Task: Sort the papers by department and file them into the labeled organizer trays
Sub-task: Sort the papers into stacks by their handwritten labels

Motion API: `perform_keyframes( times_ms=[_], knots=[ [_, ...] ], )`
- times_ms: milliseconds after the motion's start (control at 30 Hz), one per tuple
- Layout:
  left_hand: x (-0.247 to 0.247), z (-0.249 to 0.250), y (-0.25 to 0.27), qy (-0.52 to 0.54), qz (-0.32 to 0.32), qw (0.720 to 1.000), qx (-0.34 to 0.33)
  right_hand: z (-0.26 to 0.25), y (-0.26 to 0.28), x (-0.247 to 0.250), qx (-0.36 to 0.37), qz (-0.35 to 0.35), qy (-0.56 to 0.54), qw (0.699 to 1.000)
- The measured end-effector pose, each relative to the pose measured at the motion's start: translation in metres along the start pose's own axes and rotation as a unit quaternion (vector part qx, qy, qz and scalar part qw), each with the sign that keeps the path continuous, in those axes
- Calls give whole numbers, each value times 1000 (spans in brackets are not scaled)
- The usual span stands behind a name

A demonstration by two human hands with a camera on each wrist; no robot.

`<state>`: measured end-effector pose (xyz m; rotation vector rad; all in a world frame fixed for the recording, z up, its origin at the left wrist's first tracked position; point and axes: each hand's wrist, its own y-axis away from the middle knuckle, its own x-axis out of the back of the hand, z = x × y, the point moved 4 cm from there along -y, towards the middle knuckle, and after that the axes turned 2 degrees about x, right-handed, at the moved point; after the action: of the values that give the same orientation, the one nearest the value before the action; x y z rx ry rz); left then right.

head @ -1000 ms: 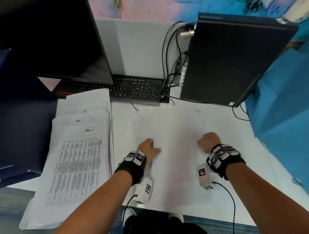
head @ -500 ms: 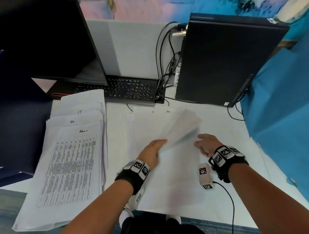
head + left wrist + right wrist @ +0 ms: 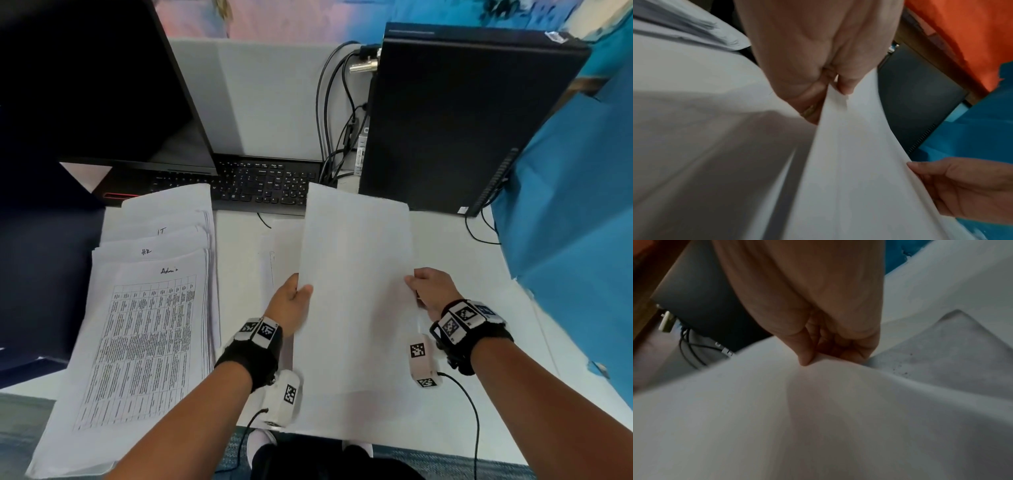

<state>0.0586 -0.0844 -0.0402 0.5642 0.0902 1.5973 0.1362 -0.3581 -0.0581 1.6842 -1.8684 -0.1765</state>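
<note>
A white sheet of paper (image 3: 356,274) is lifted above the desk, its blank back toward me. My left hand (image 3: 291,305) pinches its left edge between thumb and fingers; the left wrist view shows that pinch (image 3: 836,91) up close. My right hand (image 3: 428,291) pinches the sheet's right edge, thumb on top (image 3: 807,360). Under the sheet lies a pile of unsorted papers (image 3: 277,253). At the left, fanned stacks bear handwritten headings: IT (image 3: 161,231), HR (image 3: 146,251) and Admin (image 3: 169,270), the last topped by a printed table.
A black keyboard (image 3: 263,186) sits behind the papers, a dark monitor (image 3: 96,85) at back left. A black computer tower (image 3: 455,120) with cables (image 3: 337,120) stands at back right. Blue cloth (image 3: 575,222) covers the right side. The white desk (image 3: 479,308) ends near me.
Both hands rested on the flat pile a second ago. They have since picked up the top sheet by its sides and raised it off the pile toward me.
</note>
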Motion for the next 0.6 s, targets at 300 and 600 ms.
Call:
perform_keyframes(
  times_ms=[300,600],
  knots=[
    [-2,-13,-1,-76,28,996,28,13,5,-8,-18,-47,52,997],
    [-8,-12,2,-143,13,989,-35,12,1,-10,-14,-83,77,993]
  ],
)
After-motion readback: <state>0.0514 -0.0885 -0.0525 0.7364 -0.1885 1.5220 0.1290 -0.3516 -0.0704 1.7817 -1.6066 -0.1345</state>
